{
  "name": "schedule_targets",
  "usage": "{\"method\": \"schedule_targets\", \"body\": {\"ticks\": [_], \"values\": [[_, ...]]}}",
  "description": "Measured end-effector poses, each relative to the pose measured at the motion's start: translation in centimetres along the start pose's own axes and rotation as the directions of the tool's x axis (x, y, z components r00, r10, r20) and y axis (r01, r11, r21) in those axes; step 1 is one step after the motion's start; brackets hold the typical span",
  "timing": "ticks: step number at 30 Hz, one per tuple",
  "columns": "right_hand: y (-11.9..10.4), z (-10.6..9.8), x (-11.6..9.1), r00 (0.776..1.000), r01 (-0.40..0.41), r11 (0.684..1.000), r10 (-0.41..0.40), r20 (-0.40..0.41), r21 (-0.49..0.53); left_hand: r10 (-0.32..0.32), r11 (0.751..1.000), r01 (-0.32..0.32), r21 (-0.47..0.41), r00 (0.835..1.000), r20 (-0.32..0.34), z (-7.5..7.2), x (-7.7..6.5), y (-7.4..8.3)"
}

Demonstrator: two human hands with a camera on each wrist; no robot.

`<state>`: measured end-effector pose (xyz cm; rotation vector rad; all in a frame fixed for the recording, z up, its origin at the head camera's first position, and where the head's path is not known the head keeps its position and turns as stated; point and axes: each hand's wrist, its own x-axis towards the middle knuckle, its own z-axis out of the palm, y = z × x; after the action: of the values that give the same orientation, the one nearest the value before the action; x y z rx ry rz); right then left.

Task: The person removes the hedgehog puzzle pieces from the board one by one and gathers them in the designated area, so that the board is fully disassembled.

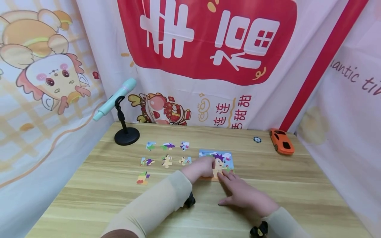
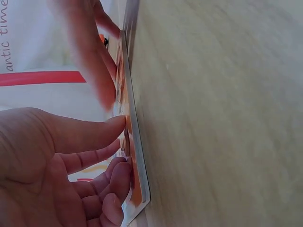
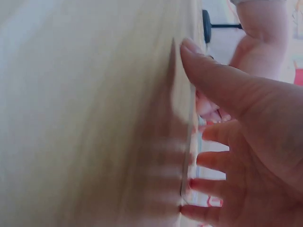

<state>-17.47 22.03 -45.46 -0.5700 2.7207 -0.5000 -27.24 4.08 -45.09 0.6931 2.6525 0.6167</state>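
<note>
A picture puzzle board with a purple-haired cartoon figure lies flat on the table. My left hand is over its left part, fingers curled. In the left wrist view, the thumb and fingertips pinch a puzzle piece low against the board's surface; most of that piece is hidden. My right hand is at the board's lower right, fingers spread and nearly straight, fingertips on its edge, thumb apart. Left of the board lie several loose puzzle pieces, among them a yellowish one and one with fruit.
A mint-green microphone leans in a black stand at the back left. An orange toy car and a small round dark token are at the back right. Printed curtains enclose the wooden table.
</note>
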Motion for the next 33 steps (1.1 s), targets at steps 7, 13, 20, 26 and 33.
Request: {"method": "schedule_targets", "body": {"ticks": [7,13,20,26,33], "values": [[1.8,-1.2,-1.0,0.995,-0.085,0.996,0.086,-0.044,0.035,-0.029,0.996,0.030,-0.079,0.999,0.017,0.2,-0.1,0.1],[2.9,-1.1,-1.5,0.999,-0.046,0.999,0.046,-0.016,0.005,-0.049,0.994,0.051,-0.097,0.998,0.026,0.2,-0.1,0.1],[3.1,-0.6,-1.6,0.999,-0.044,0.999,0.044,-0.022,0.017,-0.055,0.989,0.057,-0.135,0.998,0.024,0.2,0.0,0.0],[3.0,-0.7,-1.7,0.998,-0.057,0.998,0.057,-0.019,0.010,-0.033,0.972,0.031,-0.232,0.999,-0.004,0.3,-0.1,-0.2],[3.1,-0.5,-1.7,0.998,-0.055,0.998,0.055,-0.021,0.008,0.011,0.942,-0.033,-0.333,0.998,-0.068,-1.8,-1.3,-1.3]]}}
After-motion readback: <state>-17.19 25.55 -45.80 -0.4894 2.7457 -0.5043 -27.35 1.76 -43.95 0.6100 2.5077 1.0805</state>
